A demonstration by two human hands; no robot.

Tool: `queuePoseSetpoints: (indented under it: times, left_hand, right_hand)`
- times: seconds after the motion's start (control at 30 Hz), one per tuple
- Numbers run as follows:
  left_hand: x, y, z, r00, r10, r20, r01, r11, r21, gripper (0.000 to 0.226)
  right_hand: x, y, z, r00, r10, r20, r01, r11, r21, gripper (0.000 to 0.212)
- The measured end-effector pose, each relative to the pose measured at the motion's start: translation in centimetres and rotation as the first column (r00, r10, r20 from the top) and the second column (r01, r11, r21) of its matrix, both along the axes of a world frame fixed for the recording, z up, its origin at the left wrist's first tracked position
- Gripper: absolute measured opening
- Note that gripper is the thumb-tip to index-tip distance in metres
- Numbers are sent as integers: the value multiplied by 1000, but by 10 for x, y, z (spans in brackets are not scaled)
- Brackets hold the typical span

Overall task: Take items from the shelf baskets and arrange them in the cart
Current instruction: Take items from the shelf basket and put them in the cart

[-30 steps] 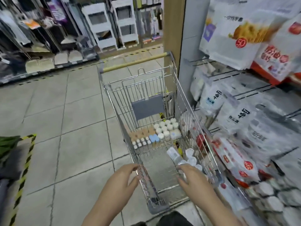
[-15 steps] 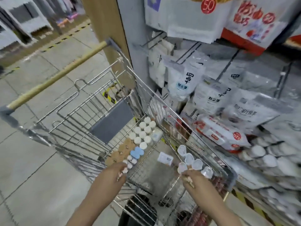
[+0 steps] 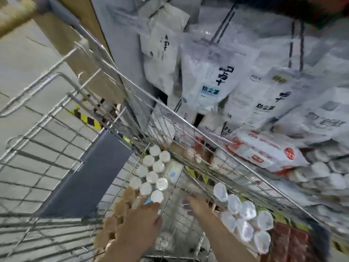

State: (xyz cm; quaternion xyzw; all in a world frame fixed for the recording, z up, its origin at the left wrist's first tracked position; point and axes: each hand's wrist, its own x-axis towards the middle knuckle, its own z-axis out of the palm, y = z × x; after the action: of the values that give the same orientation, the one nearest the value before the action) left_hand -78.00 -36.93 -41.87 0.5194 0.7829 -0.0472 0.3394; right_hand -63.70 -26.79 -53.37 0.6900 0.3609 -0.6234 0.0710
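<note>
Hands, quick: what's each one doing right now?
Left hand: open, fingers resting on the brown-capped bottles in the cart.
Right hand: too blurred, cannot tell.

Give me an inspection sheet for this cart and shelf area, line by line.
Surface: wire shopping cart, seen from above; grey flap panel at its back.
Job's things: white-capped bottles stand clustered in the cart; brown-capped ones beside them; a pack of white sealed cups lies along the right wall.
Clutter: nothing seen.
Hands: left hand rests on the bottles near a blue cap; right hand reaches to the cart floor beside the cups; grip blurred.
Cables: nothing seen.
Surroundings: shelf baskets with white bagged goods and a red-and-white pack on the right; tiled floor on the left.
</note>
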Motion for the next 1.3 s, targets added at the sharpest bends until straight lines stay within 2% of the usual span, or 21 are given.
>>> queuePoseSetpoints:
  times: [0.07, 0.13, 0.27, 0.37, 0.47, 0.53, 0.7, 0.83, 0.93, 1.03, 1.1, 1.2, 1.3]
  left_hand:
    - [-6, 3, -30, 995, 52, 81, -51, 999, -15, 30]
    - [-8, 6, -56, 976, 114, 187, -109, 993, -40, 30]
    - [-14, 12, -88, 969, 141, 203, -132, 990, -58, 29]
    - [-25, 19, -96, 955, 150, 254, -152, 988, -13, 28]
    - [-35, 28, -97, 974, 112, 196, -126, 990, 57, 26]
    - [-38, 33, -96, 972, 99, 214, -115, 992, 61, 27]
    - [-41, 38, -97, 969, 90, 231, -103, 994, 43, 28]
    - [-38, 42, -95, 977, 89, 194, -92, 996, 8, 28]
    - [-34, 49, -96, 980, 119, 158, -121, 993, 6, 28]
    - [-29, 70, -108, 983, 109, 150, -115, 993, 30, 28]
    - [-23, 90, -120, 984, 77, 159, -87, 994, 58, 29]
    - [-13, 117, -137, 999, -45, 29, 43, 997, 68, 30]
    - [0, 136, -156, 990, -113, -87, 108, 992, -60, 35]
  right_hand:
    - [-18, 7, -24, 998, 57, 33, -59, 997, 56, 37]
    - [-34, 16, -39, 999, 10, 40, -15, 991, 129, 45]
    - [-57, 30, -61, 998, -49, 28, 41, 967, 253, 40]
    - [-65, 31, -76, 994, -111, -5, 107, 951, 290, 39]
    - [-67, 30, -85, 987, -163, -9, 158, 937, 312, 36]
    - [-66, 29, -90, 990, -142, -9, 138, 941, 310, 32]
    - [-66, 25, -96, 989, -143, -41, 149, 926, 347, 18]
    - [-62, 23, -98, 986, -163, -31, 163, 916, 366, 19]
    - [-56, 21, -99, 970, -237, -49, 240, 913, 330, 17]
    - [-46, 21, -91, 913, -400, -83, 407, 876, 260, 19]
    - [-35, 20, -81, 895, -439, -83, 445, 860, 250, 18]
    - [-14, 14, -60, 910, -408, -71, 409, 858, 309, 15]
    - [3, 2, -35, 941, -335, -57, 330, 860, 390, 16]
